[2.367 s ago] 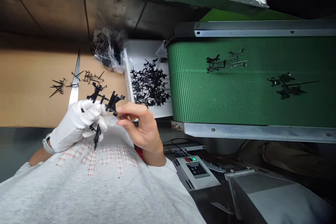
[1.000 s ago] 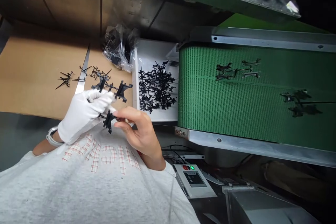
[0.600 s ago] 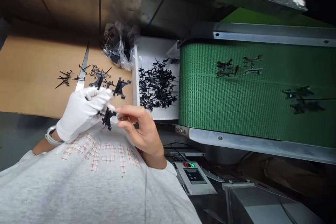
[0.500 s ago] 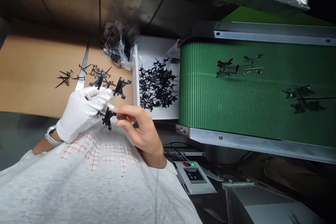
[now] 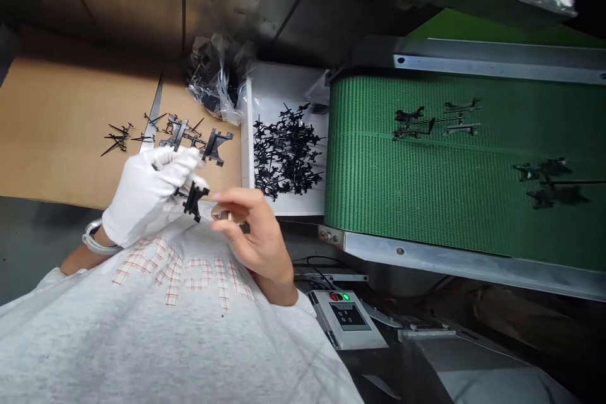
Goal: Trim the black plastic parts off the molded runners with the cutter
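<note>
My white-gloved left hand is closed on a black plastic moulded frame with several small parts branching off it. One part hangs just below the gloved fingers. My bare right hand is beside that part, thumb and fingers pinched on a small object with a metallic tip that I cannot identify. Both hands are close to my chest, above my grey shirt.
A white tray holds a pile of black parts. To its right runs a green conveyor belt carrying more black pieces. On the cardboard lie loose black offcuts and a plastic bag. A control box sits below.
My left hand has lifted the frame slightly away from me. My right hand's fingertips have drawn back a little from the hanging part and sit lower and to the right.
</note>
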A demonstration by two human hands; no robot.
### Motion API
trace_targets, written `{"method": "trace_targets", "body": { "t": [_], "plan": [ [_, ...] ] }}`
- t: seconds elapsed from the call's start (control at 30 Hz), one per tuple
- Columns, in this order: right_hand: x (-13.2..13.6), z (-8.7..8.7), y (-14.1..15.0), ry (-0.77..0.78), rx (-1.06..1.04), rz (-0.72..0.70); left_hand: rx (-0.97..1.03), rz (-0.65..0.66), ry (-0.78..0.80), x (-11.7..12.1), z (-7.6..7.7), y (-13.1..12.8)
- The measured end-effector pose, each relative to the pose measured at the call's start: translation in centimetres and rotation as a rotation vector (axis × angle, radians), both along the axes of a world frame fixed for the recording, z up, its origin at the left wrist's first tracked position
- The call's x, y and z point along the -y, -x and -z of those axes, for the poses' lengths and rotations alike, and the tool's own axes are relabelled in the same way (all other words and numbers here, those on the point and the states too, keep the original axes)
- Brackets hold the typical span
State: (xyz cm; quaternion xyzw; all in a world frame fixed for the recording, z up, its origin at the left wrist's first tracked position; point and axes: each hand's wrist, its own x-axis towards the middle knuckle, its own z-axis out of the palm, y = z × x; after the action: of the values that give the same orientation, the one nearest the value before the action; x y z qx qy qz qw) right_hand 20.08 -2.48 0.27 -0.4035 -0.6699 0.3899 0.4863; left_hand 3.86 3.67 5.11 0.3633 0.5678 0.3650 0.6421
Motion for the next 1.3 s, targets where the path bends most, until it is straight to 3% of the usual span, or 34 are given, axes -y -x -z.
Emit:
{"method": "trace_targets", "body": {
  "t": [0.47,0.63,0.8,0.93,1.3],
  "plan": [
    [0.1,1.1,1.0,-0.020,0.070,-0.012,-0.036,-0.035,0.007,-0.3,0.4,0.1],
    [-0.3,1.1,1.0,-0.033,0.018,-0.031,-0.021,-0.031,0.011,-0.2,0.5,0.1],
    [-0.4,1.1,0.9,0.020,-0.019,0.043,0.000,0.008,0.023,-0.1,0.3,0.1],
    [0.1,1.0,1.0,0.036,-0.079,-0.002,0.041,-0.020,0.030,-0.3,0.1,0.1],
    [0.2,1.0,1.2,0.029,-0.089,-0.036,0.009,-0.016,-0.007,-0.3,1.3,-0.1]
  ]
}}
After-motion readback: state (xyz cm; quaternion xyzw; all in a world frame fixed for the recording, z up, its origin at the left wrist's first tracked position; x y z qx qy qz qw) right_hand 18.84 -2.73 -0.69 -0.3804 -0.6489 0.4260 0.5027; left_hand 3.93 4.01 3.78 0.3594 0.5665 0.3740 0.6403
